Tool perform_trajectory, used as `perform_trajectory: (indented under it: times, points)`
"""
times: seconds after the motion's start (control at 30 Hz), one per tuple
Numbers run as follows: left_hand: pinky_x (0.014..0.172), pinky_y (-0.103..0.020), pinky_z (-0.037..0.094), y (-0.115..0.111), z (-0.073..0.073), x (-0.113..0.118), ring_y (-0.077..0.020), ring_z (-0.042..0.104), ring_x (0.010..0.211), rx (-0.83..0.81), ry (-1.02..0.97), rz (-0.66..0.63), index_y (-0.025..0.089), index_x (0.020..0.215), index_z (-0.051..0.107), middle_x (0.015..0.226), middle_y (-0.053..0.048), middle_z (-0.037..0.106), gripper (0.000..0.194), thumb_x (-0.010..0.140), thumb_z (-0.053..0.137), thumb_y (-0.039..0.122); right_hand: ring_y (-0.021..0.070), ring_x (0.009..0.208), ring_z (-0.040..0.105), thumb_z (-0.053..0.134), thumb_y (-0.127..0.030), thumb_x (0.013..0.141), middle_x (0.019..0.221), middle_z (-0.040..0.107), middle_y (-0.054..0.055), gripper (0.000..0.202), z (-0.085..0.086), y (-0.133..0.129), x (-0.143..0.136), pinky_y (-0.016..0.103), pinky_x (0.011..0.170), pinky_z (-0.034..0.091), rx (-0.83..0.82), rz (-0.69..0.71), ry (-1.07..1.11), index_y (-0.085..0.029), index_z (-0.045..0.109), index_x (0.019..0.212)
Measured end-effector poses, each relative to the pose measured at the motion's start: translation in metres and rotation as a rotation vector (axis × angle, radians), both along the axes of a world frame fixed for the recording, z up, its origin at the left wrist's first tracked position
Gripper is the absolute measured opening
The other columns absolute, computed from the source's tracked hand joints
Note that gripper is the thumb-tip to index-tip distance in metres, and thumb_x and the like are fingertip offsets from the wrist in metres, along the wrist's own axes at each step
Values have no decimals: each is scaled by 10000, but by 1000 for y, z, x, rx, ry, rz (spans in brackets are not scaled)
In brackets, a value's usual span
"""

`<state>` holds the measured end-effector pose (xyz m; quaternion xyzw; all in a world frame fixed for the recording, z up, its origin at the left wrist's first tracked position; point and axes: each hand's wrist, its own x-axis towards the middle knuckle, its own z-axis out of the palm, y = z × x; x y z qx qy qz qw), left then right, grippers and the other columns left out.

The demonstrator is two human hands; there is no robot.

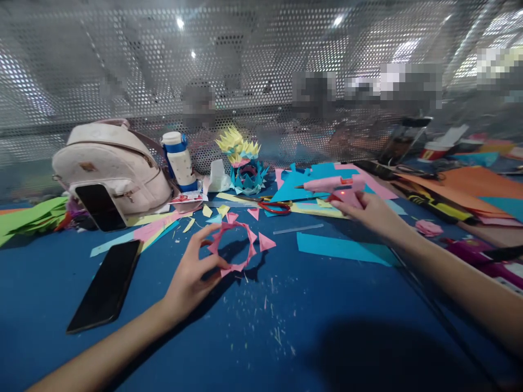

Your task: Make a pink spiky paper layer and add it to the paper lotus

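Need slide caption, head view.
Left hand holds a pink paper ring; right hand grips a pink glue gun above a blue table.

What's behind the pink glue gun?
Blue paper, with pink paper showing past its edges. Whatever the gun and right hand cover can't be seen.

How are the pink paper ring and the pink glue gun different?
The pink paper ring is a thin, round hoop with a big hole and pointy triangles; the glue gun has a chunky body and a narrow tip.
The ring is in the left hand, while the gun is in the right hand.
The gun shows a small red light; the ring has none.
Both are pink and held over the blue table.
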<state>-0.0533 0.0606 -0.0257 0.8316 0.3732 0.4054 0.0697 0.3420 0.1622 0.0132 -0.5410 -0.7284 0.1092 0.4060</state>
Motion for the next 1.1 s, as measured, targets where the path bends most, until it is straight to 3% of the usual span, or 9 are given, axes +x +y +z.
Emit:
perform_trajectory:
  times: [0.17,0.23,0.33,0.5,0.67,0.87,1.1]
  points:
    - [1046,-559,419,7,-3,-6,-293,337,1389,-35,-15,73,204,839,653,1542,-50,272,137,864,592,84,139,442,521,630,-452,830,524,570,18,334,11,-30,-67,268,449,413,-353,216,263,-128,646,910]
    - [1033,-562,426,10,-5,-7,-296,349,1382,-61,-40,97,202,838,650,1517,-65,321,124,860,596,92,143,415,531,630,-480,827,472,527,-23,356,3,-39,-89,266,437,423,-417,327,360,-149,625,957]
    - [1014,-564,431,14,-7,-7,-294,381,1356,-71,-74,138,200,831,647,1449,-79,402,126,847,597,86,134,390,527,616,-483,836,430,483,-53,379,-15,-48,-106,254,430,411,-437,381,411,-130,619,975]
    - [993,-553,430,13,-5,-6,-288,406,1324,-39,-64,172,215,839,646,1410,-69,423,160,826,593,64,104,382,456,638,-488,807,421,495,-42,361,-35,-61,-101,251,446,411,-522,381,305,-133,643,871]
    - [966,-508,459,9,-5,-2,-282,415,1315,56,29,163,217,839,637,1428,-66,398,186,833,573,42,110,398,459,645,-488,780,530,551,-15,406,-38,-67,-95,242,398,402,-571,394,262,-144,648,996]
    - [1007,-500,453,5,-6,0,-289,423,1322,146,131,140,211,876,632,1463,-75,369,189,845,577,34,108,452,424,599,-462,831,546,532,-12,282,-38,-71,-95,230,416,337,-435,497,5,-181,610,812]
    - [879,-441,527,2,-10,1,-274,550,1174,277,245,200,227,878,641,1406,-79,456,120,845,631,113,106,483,419,565,-443,864,588,564,-19,247,-38,-71,-96,227,455,309,-370,495,-219,-196,570,841]
